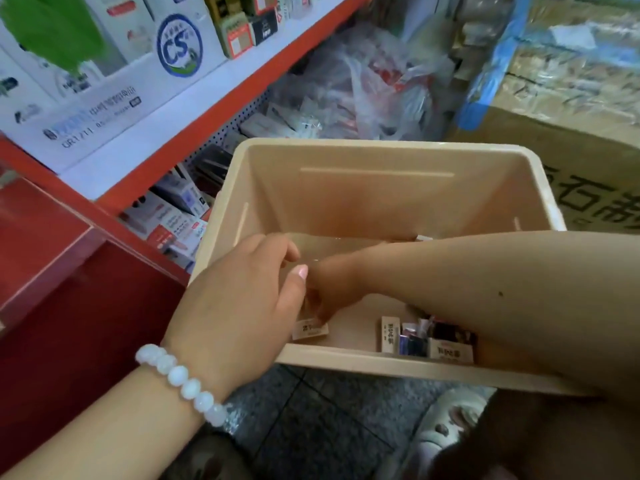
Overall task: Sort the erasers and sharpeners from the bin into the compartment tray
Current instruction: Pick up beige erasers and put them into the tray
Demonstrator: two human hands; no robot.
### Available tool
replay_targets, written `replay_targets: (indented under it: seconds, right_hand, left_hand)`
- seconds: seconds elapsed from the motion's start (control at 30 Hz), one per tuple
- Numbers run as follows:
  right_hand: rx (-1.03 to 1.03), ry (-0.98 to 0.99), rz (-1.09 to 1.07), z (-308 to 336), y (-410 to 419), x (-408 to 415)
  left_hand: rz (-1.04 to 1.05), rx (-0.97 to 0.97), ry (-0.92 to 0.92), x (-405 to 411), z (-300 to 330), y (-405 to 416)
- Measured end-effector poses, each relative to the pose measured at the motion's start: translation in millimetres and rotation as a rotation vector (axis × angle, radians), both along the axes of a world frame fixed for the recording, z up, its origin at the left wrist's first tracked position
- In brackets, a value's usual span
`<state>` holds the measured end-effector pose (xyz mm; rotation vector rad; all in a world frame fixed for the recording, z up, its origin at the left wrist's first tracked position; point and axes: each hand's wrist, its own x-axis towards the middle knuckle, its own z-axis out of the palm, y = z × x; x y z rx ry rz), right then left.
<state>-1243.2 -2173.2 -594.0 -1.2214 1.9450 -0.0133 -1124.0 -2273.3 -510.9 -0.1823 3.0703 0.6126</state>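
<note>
A beige plastic bin (381, 157) fills the middle of the view. On its floor near the front wall lie a white sleeved eraser (310, 330) and a small cluster of erasers and sharpeners (427, 337). My right hand (334, 289) reaches in from the right, its fingers curled down and pinching the white eraser; my left hand partly hides it. My left hand (239, 299), with a white bead bracelet on the wrist, hovers over the bin's near left corner with fingers curled; whether it holds anything is hidden. No compartment tray is in view.
A red shelf unit (221, 98) with boxed goods stands to the left and behind the bin. Plastic bags (374, 91) lie behind it and a cardboard box (588, 161) is at the right. A slipper (450, 420) rests on the grey floor below.
</note>
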Motion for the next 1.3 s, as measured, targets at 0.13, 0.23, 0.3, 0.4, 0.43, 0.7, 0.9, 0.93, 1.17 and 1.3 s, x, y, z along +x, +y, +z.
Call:
replay_targets:
  seconds: [0.13, 0.23, 0.3, 0.4, 0.43, 0.7, 0.9, 0.93, 1.17, 1.3]
  right_hand:
    - [-0.01, -0.054, 0.121, -12.4, -8.2, 10.5]
    - [0.004, -0.045, 0.174, -21.5, -3.3, 6.9]
    - [0.035, -0.055, 0.179, -26.7, 1.3, 2.5]
    - [0.121, -0.083, 0.212, -27.1, 8.3, -4.2]
    - [0.144, -0.097, 0.22, -26.1, 10.9, -6.7]
    - [0.131, -0.097, 0.212, -19.3, 24.6, -11.7]
    - [0.17, -0.066, -0.049, -16.3, 37.3, -24.6]
    - [0.211, -0.064, -0.05, -14.7, 39.1, -27.2]
    - [0.406, 0.008, 0.089, -22.9, 41.3, -24.9]
    - [0.43, 0.025, 0.141, -23.5, 40.4, -23.9]
  left_hand:
    - [-0.001, -0.014, 0.001, -0.6, -2.0, -0.9]
    - [0.002, -0.012, -0.003, -0.1, -1.7, -0.2]
    - [0.01, -0.009, -0.006, 0.5, -1.4, 0.2]
    - [0.012, -0.014, -0.013, 0.9, -0.6, 0.8]
    - [0.011, -0.016, -0.016, 0.9, -0.2, 0.9]
    - [0.028, -0.033, -0.039, 0.2, 1.7, 2.1]
    - [0.035, -0.026, -0.038, 1.0, 2.6, 3.1]
    - [0.035, -0.028, -0.036, 0.9, 2.0, 2.7]
    - [0.035, -0.026, -0.015, 1.1, 1.5, 2.6]
    - [0.039, -0.026, -0.007, 1.0, 1.7, 2.9]
